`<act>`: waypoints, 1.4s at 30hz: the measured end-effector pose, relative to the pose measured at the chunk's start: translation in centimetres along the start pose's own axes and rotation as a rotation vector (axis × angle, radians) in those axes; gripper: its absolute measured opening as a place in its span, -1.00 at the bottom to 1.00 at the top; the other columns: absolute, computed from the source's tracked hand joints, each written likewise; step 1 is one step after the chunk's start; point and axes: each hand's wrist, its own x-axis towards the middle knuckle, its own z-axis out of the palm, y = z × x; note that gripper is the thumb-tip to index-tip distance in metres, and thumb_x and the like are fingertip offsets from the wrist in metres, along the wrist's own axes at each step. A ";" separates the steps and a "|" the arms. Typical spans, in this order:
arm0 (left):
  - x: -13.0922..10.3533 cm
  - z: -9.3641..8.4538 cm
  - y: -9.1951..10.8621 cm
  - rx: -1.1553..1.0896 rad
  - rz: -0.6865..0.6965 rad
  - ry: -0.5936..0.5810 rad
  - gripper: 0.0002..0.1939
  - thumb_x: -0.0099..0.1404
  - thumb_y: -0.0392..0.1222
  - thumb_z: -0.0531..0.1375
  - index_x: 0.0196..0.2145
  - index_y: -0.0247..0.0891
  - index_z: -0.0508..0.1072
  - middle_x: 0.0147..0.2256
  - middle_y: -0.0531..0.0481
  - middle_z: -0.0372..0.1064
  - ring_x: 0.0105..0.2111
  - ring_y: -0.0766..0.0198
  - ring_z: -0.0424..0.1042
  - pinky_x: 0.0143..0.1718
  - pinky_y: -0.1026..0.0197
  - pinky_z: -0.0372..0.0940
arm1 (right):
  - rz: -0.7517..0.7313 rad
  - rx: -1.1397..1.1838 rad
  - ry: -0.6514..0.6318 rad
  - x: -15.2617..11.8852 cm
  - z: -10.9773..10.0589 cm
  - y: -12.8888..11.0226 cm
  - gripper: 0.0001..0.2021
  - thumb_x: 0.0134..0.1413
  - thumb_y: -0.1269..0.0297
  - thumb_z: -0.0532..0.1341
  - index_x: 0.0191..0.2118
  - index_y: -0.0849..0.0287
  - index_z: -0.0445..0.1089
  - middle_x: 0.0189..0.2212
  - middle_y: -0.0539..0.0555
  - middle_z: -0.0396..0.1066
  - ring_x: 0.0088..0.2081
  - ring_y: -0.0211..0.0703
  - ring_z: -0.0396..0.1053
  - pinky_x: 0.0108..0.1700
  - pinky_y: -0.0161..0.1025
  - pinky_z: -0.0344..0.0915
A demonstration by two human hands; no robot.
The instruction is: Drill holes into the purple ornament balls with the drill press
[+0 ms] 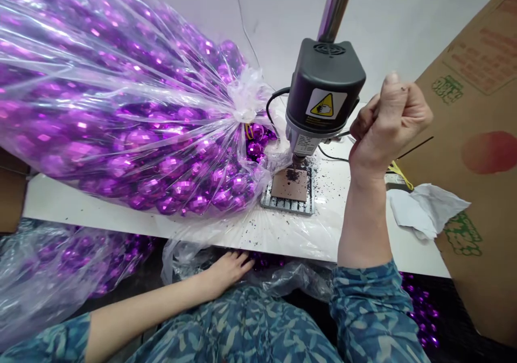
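My right hand (390, 123) is closed in a fist beside the small bench drill press (327, 83), wrapped round its feed handle, which the fingers mostly hide. The drill's chuck (299, 160) sits just above a brown square pad (289, 185) on a grey slotted base plate (287, 207). Dark shavings lie on the pad. My left hand (231, 270) rests low at the table's front edge, fingers stretched out and a little apart. It lies at the mouth of a clear plastic bag (299, 278) on my lap, near shiny purple balls (269, 260).
A large tied clear bag of purple faceted balls (141, 142) covers the table's left side. Another bag (72, 266) is below it. A cardboard box (480, 153) stands at right, by crumpled white paper (428, 209) and a yellow-handled tool (402, 174). Shavings dot the white table (226, 232).
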 end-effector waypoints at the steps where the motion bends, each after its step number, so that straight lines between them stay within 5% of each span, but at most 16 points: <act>1: 0.0 -0.3 0.2 0.047 0.001 -0.058 -0.37 -0.01 -0.47 0.27 0.05 -0.13 0.52 0.00 -0.25 0.53 -0.15 -0.24 0.59 -0.18 -0.11 0.42 | -0.003 -0.010 -0.005 0.0 0.0 0.0 -0.52 0.22 0.20 0.23 -0.60 0.13 -0.02 -0.80 -0.22 -0.02 -0.78 -0.56 -0.10 -0.69 -0.43 -0.22; 4: 0.9 -4.1 1.9 -0.103 0.204 -0.205 -0.53 0.18 -0.32 0.29 0.06 -0.12 0.50 -0.09 -0.13 0.58 -0.24 0.00 0.60 -0.24 0.07 0.45 | -0.001 -0.013 -0.019 -0.1 -0.1 -0.1 -0.54 0.22 0.21 0.23 -0.60 0.14 0.00 -0.79 -0.22 0.00 -0.77 -0.55 -0.08 -0.69 -0.43 -0.20; 5: 1.8 -6.1 2.4 -0.223 0.297 -0.146 -0.67 0.30 -0.27 0.23 0.02 -0.10 0.52 -0.14 -0.06 0.59 -0.24 0.11 0.60 -0.21 0.14 0.44 | -0.002 -0.002 -0.018 -0.2 -0.2 -0.1 -0.54 0.22 0.21 0.23 -0.60 0.14 0.01 -0.79 -0.22 0.00 -0.77 -0.55 -0.08 -0.70 -0.42 -0.20; 7: 4.6 -10.8 2.7 -0.275 0.343 0.168 -0.70 0.41 -0.33 0.08 -0.01 -0.15 0.51 -0.20 -0.05 0.57 -0.22 0.20 0.55 -0.13 0.17 0.43 | -0.003 0.014 -0.013 -0.2 -0.2 -0.1 -0.54 0.22 0.22 0.23 -0.60 0.14 0.01 -0.79 -0.23 0.01 -0.78 -0.55 -0.09 -0.70 -0.42 -0.21; 9: 8.5 -15.4 1.6 -0.111 0.249 0.474 -0.70 0.37 -0.39 0.06 -0.06 -0.20 0.51 -0.19 -0.13 0.53 -0.14 0.11 0.49 -0.03 0.05 0.40 | -0.010 0.006 -0.011 -0.2 -0.2 -0.1 -0.54 0.23 0.21 0.23 -0.60 0.14 0.00 -0.79 -0.23 0.02 -0.77 -0.54 -0.09 -0.70 -0.41 -0.20; 11: 12.9 -19.0 -0.3 0.050 0.035 0.656 -0.68 0.32 -0.46 0.06 -0.11 -0.24 0.51 -0.18 -0.20 0.48 -0.11 0.03 0.45 -0.01 -0.02 0.37 | -0.020 -0.010 -0.015 -0.2 -0.3 0.0 -0.53 0.23 0.17 0.23 -0.60 0.14 0.00 -0.79 -0.22 0.02 -0.77 -0.53 -0.09 -0.70 -0.38 -0.19; 14: 18.3 -21.3 -3.0 0.210 -0.284 0.635 -0.71 0.27 -0.48 0.10 -0.12 -0.32 0.51 -0.08 -0.34 0.41 -0.06 -0.13 0.45 -0.06 -0.11 0.36 | -0.033 -0.032 -0.015 -0.2 -0.4 0.2 -0.51 0.23 0.10 0.24 -0.60 0.12 0.00 -0.79 -0.21 -0.01 -0.77 -0.51 -0.12 -0.70 -0.33 -0.20; 17: 21.2 -20.6 -4.2 0.225 -0.362 0.640 -0.80 0.29 -0.42 0.13 -0.21 -0.34 0.54 0.04 -0.43 0.32 -0.04 -0.23 0.45 -0.05 -0.18 0.33 | -0.050 -0.064 -0.017 -0.3 -0.4 0.4 -0.51 0.25 0.09 0.22 -0.59 0.11 -0.01 -0.77 -0.19 -0.02 -0.75 -0.49 -0.12 -0.68 -0.29 -0.18; 22: 21.8 -19.2 -4.8 0.229 -0.376 0.664 -0.78 0.32 -0.40 0.10 -0.31 -0.32 0.55 0.07 -0.40 0.27 -0.05 -0.21 0.44 -0.04 -0.21 0.28 | -0.048 -0.092 -0.004 -0.5 -0.2 0.3 -0.47 0.23 -0.04 0.19 -0.58 0.10 -0.07 -0.76 -0.19 -0.05 -0.74 -0.50 -0.12 -0.66 -0.32 -0.17; 25: 20.7 -19.8 -4.7 0.211 -0.340 0.617 -0.79 0.30 -0.42 0.13 -0.24 -0.28 0.56 0.11 -0.35 0.24 -0.11 -0.12 0.47 -0.05 -0.15 0.33 | -0.027 -0.099 -0.006 -0.5 -0.1 0.2 -0.46 0.22 -0.08 0.18 -0.57 0.10 -0.08 -0.76 -0.19 -0.05 -0.74 -0.50 -0.12 -0.66 -0.32 -0.18; 28: 18.5 -21.0 -3.6 0.066 -0.180 0.732 -0.80 0.31 -0.33 0.21 -0.13 -0.21 0.56 0.07 -0.27 0.25 -0.14 -0.01 0.49 -0.04 -0.09 0.38 | 0.006 -0.131 -0.017 -0.6 -0.1 0.0 -0.46 0.25 -0.09 0.14 -0.57 0.09 -0.10 -0.76 -0.18 -0.06 -0.73 -0.50 -0.12 -0.66 -0.30 -0.17; 31: 15.8 -21.7 -1.7 -0.260 0.008 0.908 -0.74 0.32 -0.09 0.30 -0.04 -0.15 0.51 -0.05 -0.15 0.34 -0.16 0.11 0.50 -0.08 0.01 0.45 | -0.007 -0.117 -0.008 -0.7 -0.1 0.0 -0.46 0.25 -0.07 0.15 -0.57 0.09 -0.09 -0.76 -0.18 -0.05 -0.73 -0.50 -0.12 -0.66 -0.31 -0.17; 33: 14.3 -21.5 -0.2 -0.577 0.081 0.923 -0.63 0.34 0.07 0.29 0.03 -0.10 0.44 -0.12 -0.08 0.42 -0.22 0.19 0.52 -0.16 0.07 0.49 | -0.024 -0.115 0.008 -0.7 -0.1 0.1 -0.46 0.23 -0.07 0.17 -0.58 0.09 -0.09 -0.76 -0.18 -0.05 -0.74 -0.50 -0.13 -0.66 -0.31 -0.17; 37: 13.2 -18.9 2.4 -1.160 0.080 0.651 -0.54 0.41 0.23 0.13 0.08 -0.13 0.37 -0.13 -0.15 0.53 -0.24 0.17 0.56 -0.19 0.01 0.53 | -0.034 -0.141 0.019 -0.6 -0.2 0.5 -0.45 0.18 -0.14 0.18 -0.58 0.07 -0.08 -0.79 -0.19 -0.05 -0.75 -0.47 -0.15 -0.70 -0.27 -0.19; 42: 13.5 -14.4 3.6 -1.648 -0.069 0.345 -0.58 0.47 0.14 0.04 -0.03 -0.24 0.44 -0.12 -0.24 0.55 -0.19 0.10 0.58 -0.09 -0.06 0.52 | -0.041 -0.073 0.005 -0.6 -0.4 0.7 -0.44 0.13 -0.15 0.22 -0.59 0.07 -0.06 -0.79 -0.20 -0.06 -0.76 -0.48 -0.15 -0.72 -0.26 -0.22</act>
